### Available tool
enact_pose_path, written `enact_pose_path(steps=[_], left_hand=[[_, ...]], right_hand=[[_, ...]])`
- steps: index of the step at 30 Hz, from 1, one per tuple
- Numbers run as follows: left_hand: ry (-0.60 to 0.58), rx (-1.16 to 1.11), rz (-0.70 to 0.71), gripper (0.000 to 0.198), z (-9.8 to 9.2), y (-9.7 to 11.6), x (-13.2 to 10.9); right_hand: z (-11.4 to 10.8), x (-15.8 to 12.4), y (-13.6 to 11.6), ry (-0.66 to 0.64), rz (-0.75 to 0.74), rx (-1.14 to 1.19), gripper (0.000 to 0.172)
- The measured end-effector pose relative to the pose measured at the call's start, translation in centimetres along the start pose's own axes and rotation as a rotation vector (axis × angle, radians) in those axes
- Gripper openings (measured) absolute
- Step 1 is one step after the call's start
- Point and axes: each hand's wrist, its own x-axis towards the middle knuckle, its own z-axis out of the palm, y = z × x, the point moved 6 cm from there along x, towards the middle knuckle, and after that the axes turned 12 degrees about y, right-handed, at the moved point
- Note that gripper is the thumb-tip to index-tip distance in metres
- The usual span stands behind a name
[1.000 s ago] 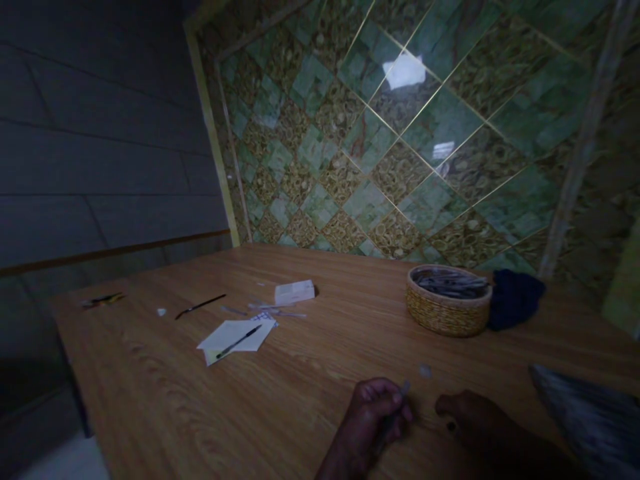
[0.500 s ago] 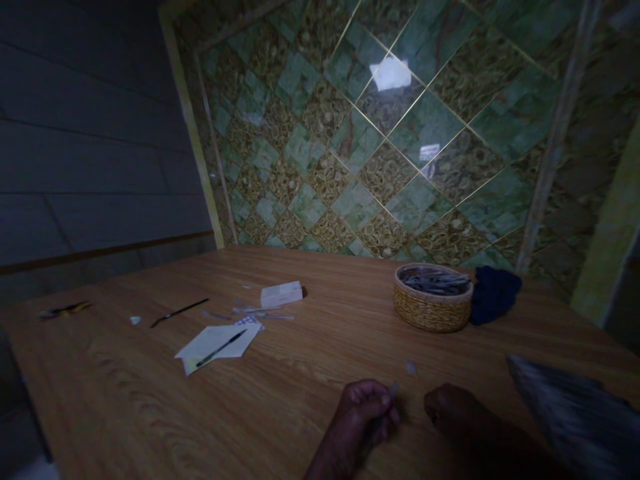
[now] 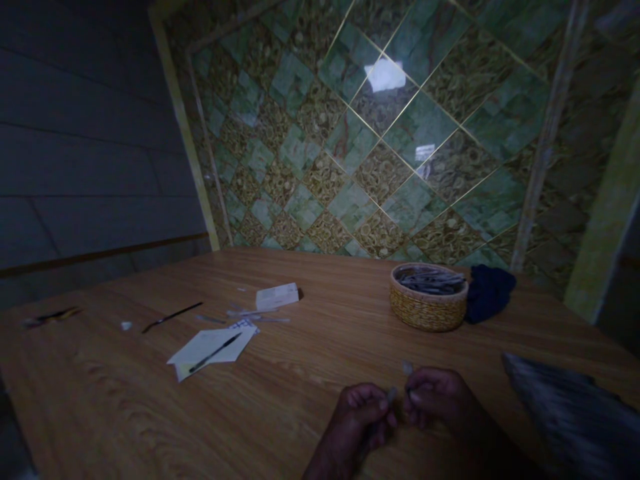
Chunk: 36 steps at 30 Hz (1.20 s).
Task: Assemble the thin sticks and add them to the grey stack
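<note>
My left hand [image 3: 361, 419] is closed in a pinch, thumb against the fingers, near the front of the table. A small pale, see-through strip [image 3: 392, 394] pokes out beyond its thumb tip. Close on its right, my right hand [image 3: 443, 399] is also pinched shut, its fingertips facing the strip with a narrow gap between. Whatever those fingers hold is too small and dark to make out. Just behind them lies a small translucent scrap [image 3: 407, 367] on the wooden table [image 3: 320, 360].
A woven basket [image 3: 427, 310] full of thin grey pieces stands beside a dark blue cloth [image 3: 490, 293]. A blurred dark stack [image 3: 575, 413] lies front right. Leftward are a white box [image 3: 277, 295], papers [image 3: 205, 343], a pen [image 3: 215, 353], clear strips [image 3: 255, 313] and a thin black rod [image 3: 173, 317].
My right hand has come up and left, close to my left hand, and its fingers now show in a pinch. My left hand stays almost where it was. The view has shifted slightly.
</note>
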Motion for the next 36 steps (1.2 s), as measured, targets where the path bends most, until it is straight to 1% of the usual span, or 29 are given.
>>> enact_pose_path(steps=[3, 7, 11, 16, 21, 27, 30, 36], left_hand=[[0.008, 0.002, -0.001, 0.024, 0.1, 0.2, -0.2], [0.029, 0.027, -0.017, 0.024, 0.2, 0.4, -0.4], [0.054, 0.065, -0.032, 0.028, 0.2, 0.2, -0.3], [0.019, 0.060, -0.044, 0.028, 0.3, -0.1, -0.4], [0.005, 0.066, -0.039, 0.025, 0.4, -0.1, -0.5], [-0.074, 0.059, -0.063, 0.024, 1.0, -0.4, -0.7], [-0.082, 0.080, -0.057, 0.024, 1.0, -0.5, -0.7], [-0.061, 0.139, -0.057, 0.026, 0.9, -0.4, -0.7]], right_hand=[[-0.4, 0.3, 0.8, 0.031, -0.001, 0.041, 0.044], [-0.8, 0.6, 1.5, 0.034, 0.012, 0.030, 0.042], [-1.0, 0.4, 0.9, 0.065, -0.006, -0.024, 0.042], [-1.4, 0.3, 0.1, 0.123, -0.061, -0.096, 0.040], [-1.8, 0.4, 0.9, 0.082, -0.103, -0.070, 0.035], [-2.0, 0.4, 0.9, 0.056, -0.165, -0.127, 0.031], [-1.7, 0.1, 0.6, 0.030, -0.161, -0.154, 0.030], [-1.5, -0.2, 0.3, -0.014, -0.127, -0.176, 0.030]])
